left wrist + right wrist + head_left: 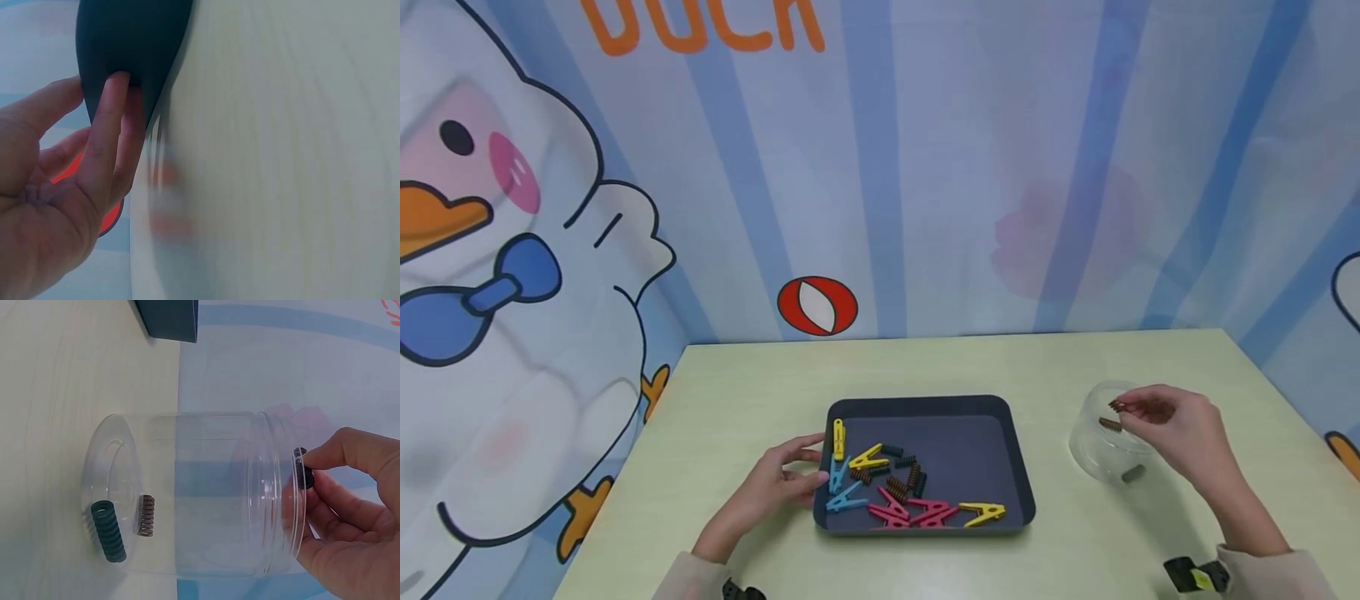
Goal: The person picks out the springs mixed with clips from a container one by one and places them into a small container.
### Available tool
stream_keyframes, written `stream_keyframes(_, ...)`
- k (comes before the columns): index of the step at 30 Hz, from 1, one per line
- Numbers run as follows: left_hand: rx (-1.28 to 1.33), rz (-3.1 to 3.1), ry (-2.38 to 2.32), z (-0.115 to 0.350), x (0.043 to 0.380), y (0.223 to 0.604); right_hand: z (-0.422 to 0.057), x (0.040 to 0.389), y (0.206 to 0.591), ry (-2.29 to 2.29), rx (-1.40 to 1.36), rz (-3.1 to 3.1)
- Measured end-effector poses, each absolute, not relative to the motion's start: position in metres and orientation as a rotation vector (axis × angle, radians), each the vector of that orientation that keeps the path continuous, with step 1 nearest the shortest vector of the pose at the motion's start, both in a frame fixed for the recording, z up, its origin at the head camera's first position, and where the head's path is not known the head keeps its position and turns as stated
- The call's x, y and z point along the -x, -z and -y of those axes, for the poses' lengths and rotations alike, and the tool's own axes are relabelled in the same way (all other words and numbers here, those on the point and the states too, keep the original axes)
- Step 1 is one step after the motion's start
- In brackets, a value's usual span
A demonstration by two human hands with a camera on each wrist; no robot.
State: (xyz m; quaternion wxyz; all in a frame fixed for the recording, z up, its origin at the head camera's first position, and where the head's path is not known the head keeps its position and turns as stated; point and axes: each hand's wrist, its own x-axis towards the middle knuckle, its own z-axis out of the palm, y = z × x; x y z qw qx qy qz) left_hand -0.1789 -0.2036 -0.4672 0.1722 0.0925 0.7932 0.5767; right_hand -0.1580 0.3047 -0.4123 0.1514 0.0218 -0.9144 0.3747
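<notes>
At the left wall of a dark grey tray point(925, 406) is my left hand point(775, 483), its thumb at the rim and its fingers against the outer side point(134, 37). My right hand point(1180, 429) pinches a small brown coil spring point(1117, 406) between thumb and fingertips at the mouth of a clear plastic jar point(1086, 454). Inside the jar, near its bottom, lie a dark green spring point(109, 531) and a brown spring point(146, 515). The tray holds several brown and dark springs point(897, 488), plus blue clips point(846, 497), pink clips point(934, 510) and yellow clips point(983, 512).
Tray and jar stand apart on a pale wooden table point(760, 375), the jar to the right. A printed cloth backdrop point(940, 167) rises behind the table's far edge. Both wrists carry small dark devices.
</notes>
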Motion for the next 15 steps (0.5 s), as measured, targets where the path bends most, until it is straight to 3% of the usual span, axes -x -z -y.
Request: stream_keyframes(15,-0.265,-2.256,-1.628,0.2044,0.1796,0.4679,-0.3013,0.1584,0.4164,-1.044,-0.070,2.623)
